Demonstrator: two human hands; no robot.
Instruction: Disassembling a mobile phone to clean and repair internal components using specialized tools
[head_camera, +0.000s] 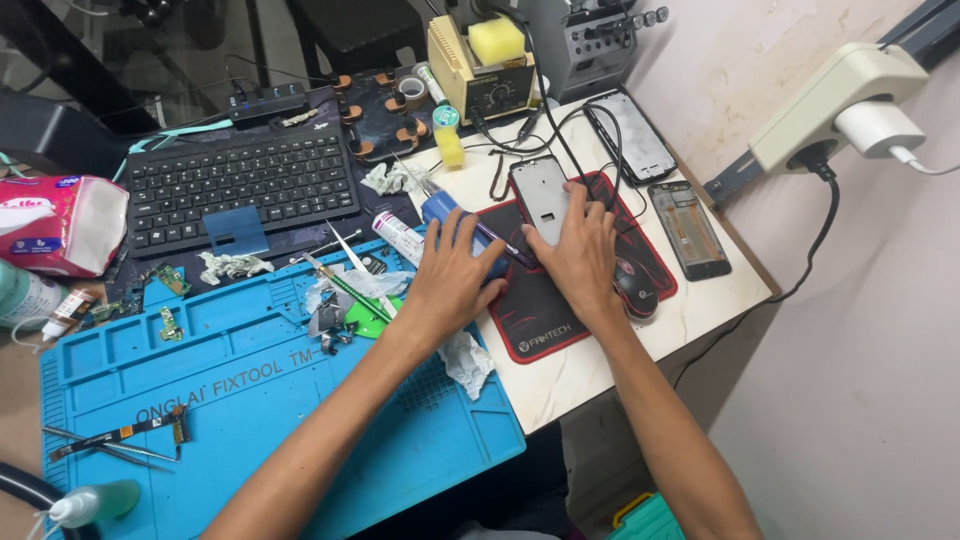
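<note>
Left hand (455, 275): fingers curled, pinching a thin tool (497, 240).
Right hand (580, 250): fingers spread flat, pressing phone frame (540, 195).
Beneath: black-red mouse pad (545, 315).

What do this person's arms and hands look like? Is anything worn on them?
Both arms are bare from the bottom of the picture to the fingers: no sleeves, gloves, watch or rings show. The left hand and right hand are slim, with long fingers and short nails.

Lower end of the phone frame (541, 195) under the right hand (580, 255); pink tissue pack (55, 222) cropped left.
</note>
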